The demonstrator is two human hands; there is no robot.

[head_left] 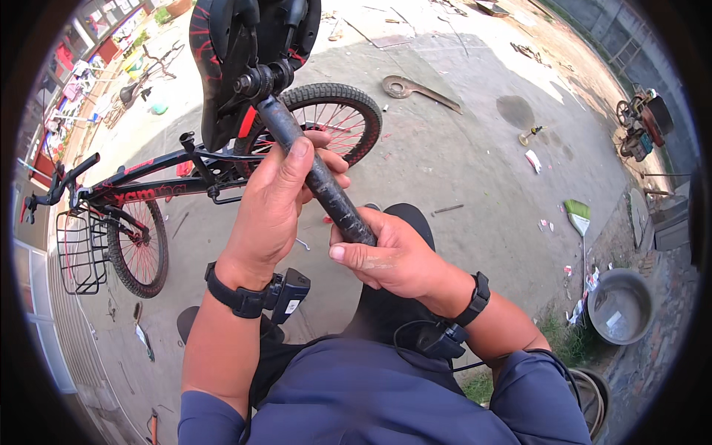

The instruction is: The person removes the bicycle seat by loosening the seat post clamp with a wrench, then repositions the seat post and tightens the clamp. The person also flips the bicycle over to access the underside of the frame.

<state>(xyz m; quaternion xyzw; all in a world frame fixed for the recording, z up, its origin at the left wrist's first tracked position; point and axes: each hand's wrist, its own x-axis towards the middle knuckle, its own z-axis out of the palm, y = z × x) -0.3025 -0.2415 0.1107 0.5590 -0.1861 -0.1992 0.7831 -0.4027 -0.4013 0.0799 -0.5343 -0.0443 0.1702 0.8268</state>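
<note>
I hold a black bicycle saddle [222, 52] with red streaks by its dark seat post [319, 174], saddle end pointing away from me. My left hand [278, 200] wraps the middle of the post, thumb up along it. My right hand [386, 256] grips the post's lower end. Below stands a black and red bicycle [148, 182] on the concrete, without a saddle, with a wire front basket [78, 252] at the left and its rear wheel [334, 119] behind my hands.
A curved metal part [415, 89] lies on the concrete beyond the wheel. A grey metal basin [619, 304] sits at the right near a broom [578, 215]. Small tools [142, 334] lie at the lower left. Machinery [641, 119] stands far right.
</note>
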